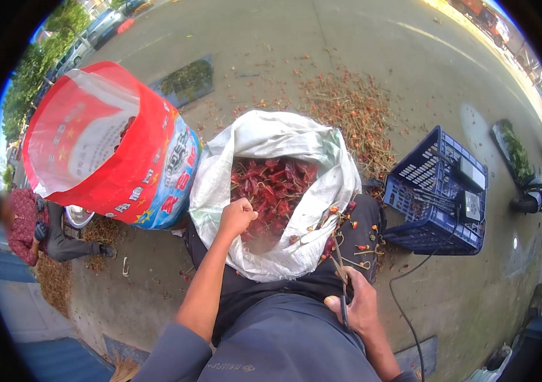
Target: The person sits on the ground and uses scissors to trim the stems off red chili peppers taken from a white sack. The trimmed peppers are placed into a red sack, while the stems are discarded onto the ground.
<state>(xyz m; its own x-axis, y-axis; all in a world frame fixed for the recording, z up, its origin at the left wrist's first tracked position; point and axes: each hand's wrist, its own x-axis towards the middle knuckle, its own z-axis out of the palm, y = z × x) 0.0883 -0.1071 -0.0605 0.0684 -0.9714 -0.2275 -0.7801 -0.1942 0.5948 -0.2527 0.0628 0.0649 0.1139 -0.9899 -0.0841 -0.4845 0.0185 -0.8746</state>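
Observation:
A white woven sack (276, 125) with its rim rolled back rests on my lap, filled with dried red chili peppers (271, 191). Over the peppers is my left hand (238, 218), fingers curled in; whether something small is pinched there is hidden. My right hand (358, 298) grips a pair of scissors (341, 281) by the handles, to the right of the sack. The blades point away from me and are parted. A dark red chili pepper (329, 247) lies beside the blade tips. Cut stems and pepper caps (361, 247) are scattered over my right thigh and the sack's rim.
A tall red and blue printed bag (156, 181) stands at left. A blue plastic crate (435, 234), holding devices with a cable (407, 315), lies at right. Stem litter (357, 110) covers the concrete ahead. Another person (30, 224) sits at far left near a metal basin (79, 216).

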